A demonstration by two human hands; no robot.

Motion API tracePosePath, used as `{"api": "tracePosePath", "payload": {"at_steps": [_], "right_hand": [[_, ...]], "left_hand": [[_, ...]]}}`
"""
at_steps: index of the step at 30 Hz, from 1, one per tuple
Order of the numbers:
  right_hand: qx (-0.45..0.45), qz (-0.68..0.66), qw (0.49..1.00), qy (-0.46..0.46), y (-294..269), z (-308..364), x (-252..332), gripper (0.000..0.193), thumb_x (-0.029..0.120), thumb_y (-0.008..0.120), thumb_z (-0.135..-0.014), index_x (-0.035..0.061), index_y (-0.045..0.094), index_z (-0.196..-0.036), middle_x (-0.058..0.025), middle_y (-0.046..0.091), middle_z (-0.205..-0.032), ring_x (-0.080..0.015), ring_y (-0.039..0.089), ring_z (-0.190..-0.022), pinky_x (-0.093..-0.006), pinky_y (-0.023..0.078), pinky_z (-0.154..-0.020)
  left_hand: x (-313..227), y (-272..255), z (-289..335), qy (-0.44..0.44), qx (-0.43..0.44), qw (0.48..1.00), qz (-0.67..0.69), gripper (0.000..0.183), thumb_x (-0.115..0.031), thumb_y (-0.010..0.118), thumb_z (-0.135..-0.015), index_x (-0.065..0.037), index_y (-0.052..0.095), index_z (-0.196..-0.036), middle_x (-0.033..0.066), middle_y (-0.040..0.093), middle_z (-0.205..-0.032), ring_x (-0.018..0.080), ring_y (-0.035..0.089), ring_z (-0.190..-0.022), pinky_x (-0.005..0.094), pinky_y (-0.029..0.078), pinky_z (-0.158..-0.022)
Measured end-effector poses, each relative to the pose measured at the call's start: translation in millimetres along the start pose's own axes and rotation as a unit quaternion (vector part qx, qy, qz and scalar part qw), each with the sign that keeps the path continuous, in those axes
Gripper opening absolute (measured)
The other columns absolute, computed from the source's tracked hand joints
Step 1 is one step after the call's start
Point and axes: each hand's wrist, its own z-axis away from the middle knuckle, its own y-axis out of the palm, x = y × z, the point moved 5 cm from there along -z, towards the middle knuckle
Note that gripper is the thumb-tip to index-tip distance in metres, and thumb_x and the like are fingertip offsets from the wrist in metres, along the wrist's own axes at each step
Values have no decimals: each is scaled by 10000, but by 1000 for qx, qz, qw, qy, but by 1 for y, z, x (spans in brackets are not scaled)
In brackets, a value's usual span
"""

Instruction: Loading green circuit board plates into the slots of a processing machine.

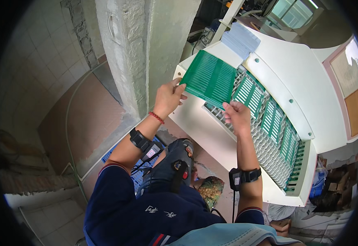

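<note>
Between my hands is a green slotted panel (pixel 209 80), tilted over the far left end of a white machine. Its near left corner is pinched by my left hand (pixel 169 98), fingers closed at the edge. My right hand (pixel 237 116) grips the near right corner, thumb on top. Beside and partly beneath the panel runs a bed of metal chain links (pixel 265 149). Several green slotted plates lie in a row along that bed, the nearest one (pixel 249 95) just right of the held panel. The panel hides the bed's far left end.
The white machine housing (pixel 293 78) curves along the right, with blue-grey sheets (pixel 240 40) on its far end. A rough concrete pillar (pixel 125 53) stands to the left. Below my arms is a blue plastic crate (pixel 140 176). Boxes (pixel 338 184) and bags sit at the lower right.
</note>
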Motion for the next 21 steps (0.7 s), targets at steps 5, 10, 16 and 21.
{"api": "tracePosePath", "payload": {"at_steps": [5, 10, 16, 21], "right_hand": [[-55, -139, 989, 9, -27, -2, -5, 330, 134, 605, -822, -90, 524, -1050, -111, 634, -812, -98, 568, -615, -185, 460, -491], [-98, -330, 939, 4, -77, 25, -60, 206, 91, 545, -856, -55, 535, -1001, -87, 608, -785, -144, 591, -615, -241, 495, -508], [-167, -387, 907, -23, -86, 137, -143, 94, 60, 495, -879, -17, 542, -904, -84, 598, -734, -146, 568, -559, -262, 489, -527], [-204, -382, 901, 28, -65, 157, -171, 93, 72, 512, -876, -9, 542, -910, -86, 607, -681, -144, 572, -530, -250, 490, -523]], "left_hand": [[10, 5, -2, -33, 51, 986, 157, 354, -144, 474, -904, 111, 480, -1150, 169, 623, -953, 216, 653, -715, 247, 529, -511], [9, 3, -2, -45, 78, 966, 242, 323, -113, 458, -906, 115, 487, -1133, 164, 620, -979, 201, 650, -743, 238, 537, -529], [11, -12, 4, -29, 71, 966, 248, 319, -114, 464, -901, 101, 502, -1133, 168, 629, -982, 183, 652, -762, 217, 535, -550], [1, -5, 27, 10, 70, 962, 266, 316, -115, 458, -903, 93, 506, -1136, 161, 633, -978, 169, 651, -757, 196, 521, -554]]}}
